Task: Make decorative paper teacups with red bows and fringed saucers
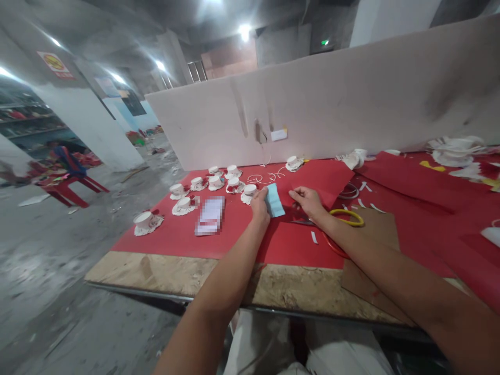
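My left hand (260, 204) grips a small light-blue folded sheet (275, 201) that looks like paper or thin cloth, held above the red covering of the table. To its right, my right hand (308, 202) is closed with thumb and forefinger together; anything between them is too small to make out. Under my right wrist lies a pair of scissors (349, 212) with one yellow and one red handle loop, partly hidden by the forearm. Just beyond my left hand sits a small white cup-shaped piece (250, 191) on a lacy white base.
Several similar white pieces (144, 220) stand at the left, around a blurred phone-like rectangle (211, 215). White cord (255, 178) lies farther back. Brown cardboard (377, 226) and paper scraps (314, 237) are at the right. A pale upright panel (324, 104) borders the table's far side.
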Motion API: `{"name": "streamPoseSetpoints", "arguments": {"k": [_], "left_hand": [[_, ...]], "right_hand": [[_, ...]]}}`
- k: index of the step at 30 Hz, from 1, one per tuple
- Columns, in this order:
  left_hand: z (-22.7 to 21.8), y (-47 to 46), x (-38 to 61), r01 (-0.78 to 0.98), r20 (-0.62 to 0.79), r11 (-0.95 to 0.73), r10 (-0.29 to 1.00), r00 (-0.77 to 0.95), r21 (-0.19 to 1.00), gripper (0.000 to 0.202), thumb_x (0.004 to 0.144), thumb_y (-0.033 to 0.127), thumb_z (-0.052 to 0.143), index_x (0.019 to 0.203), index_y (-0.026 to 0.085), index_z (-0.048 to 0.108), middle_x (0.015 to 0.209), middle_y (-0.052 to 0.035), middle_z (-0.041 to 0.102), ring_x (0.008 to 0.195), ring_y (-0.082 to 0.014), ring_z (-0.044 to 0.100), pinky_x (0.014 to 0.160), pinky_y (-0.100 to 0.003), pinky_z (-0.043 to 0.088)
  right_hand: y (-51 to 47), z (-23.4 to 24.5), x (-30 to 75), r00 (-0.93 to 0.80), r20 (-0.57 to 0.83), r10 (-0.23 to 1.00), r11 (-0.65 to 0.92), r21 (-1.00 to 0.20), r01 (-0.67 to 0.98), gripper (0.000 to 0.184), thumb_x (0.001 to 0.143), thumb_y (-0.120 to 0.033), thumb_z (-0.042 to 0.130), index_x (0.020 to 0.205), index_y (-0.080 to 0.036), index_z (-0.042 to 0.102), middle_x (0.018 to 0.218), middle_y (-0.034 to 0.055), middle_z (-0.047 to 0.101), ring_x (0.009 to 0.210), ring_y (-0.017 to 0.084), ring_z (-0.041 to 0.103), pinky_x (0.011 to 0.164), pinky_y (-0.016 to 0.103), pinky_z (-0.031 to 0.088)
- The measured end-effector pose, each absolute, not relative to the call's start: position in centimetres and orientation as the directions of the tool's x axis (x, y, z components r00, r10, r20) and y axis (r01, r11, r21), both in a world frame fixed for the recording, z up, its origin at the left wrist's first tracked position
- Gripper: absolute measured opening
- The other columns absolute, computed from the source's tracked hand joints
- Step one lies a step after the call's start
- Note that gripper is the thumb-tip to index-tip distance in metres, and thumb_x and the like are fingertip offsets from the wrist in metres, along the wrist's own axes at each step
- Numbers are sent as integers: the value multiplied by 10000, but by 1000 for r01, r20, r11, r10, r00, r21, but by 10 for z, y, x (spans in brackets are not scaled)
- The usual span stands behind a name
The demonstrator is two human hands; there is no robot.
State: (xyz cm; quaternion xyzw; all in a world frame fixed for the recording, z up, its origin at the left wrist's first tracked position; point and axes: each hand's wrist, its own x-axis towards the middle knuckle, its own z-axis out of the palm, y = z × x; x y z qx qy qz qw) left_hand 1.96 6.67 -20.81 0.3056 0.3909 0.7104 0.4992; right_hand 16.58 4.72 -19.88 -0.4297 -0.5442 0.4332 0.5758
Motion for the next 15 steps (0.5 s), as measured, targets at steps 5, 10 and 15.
{"name": "streamPoseSetpoints", "arguments": {"k": [5,10,15], "left_hand": [[-209,71,9,-346,85,-231,918,-388,910,210,678,359,641,658,166,561,581,22,544,597,-133,554,602,-259,441],[-198,56,12,-143,272,-345,887,-373,928,186,639,337,719,709,177,652,740,-23,631,786,-168,565,737,-267,421],[-187,49,17,7,458,-463,872,-173,886,277,726,446,633,806,184,670,773,-42,643,735,-151,563,670,-253,423]], "right_hand": [[48,-196,169,111,290,951,295,-955,-27,364,631,-518,672,713,-180,561,516,-41,539,416,116,535,351,202,345],[48,-194,169,152,312,938,315,-949,9,359,662,-524,636,733,-181,556,518,-38,536,420,121,537,359,210,347],[45,-182,165,98,322,942,311,-943,114,355,701,-529,583,765,-182,549,538,-24,553,442,135,551,398,227,389]]}}
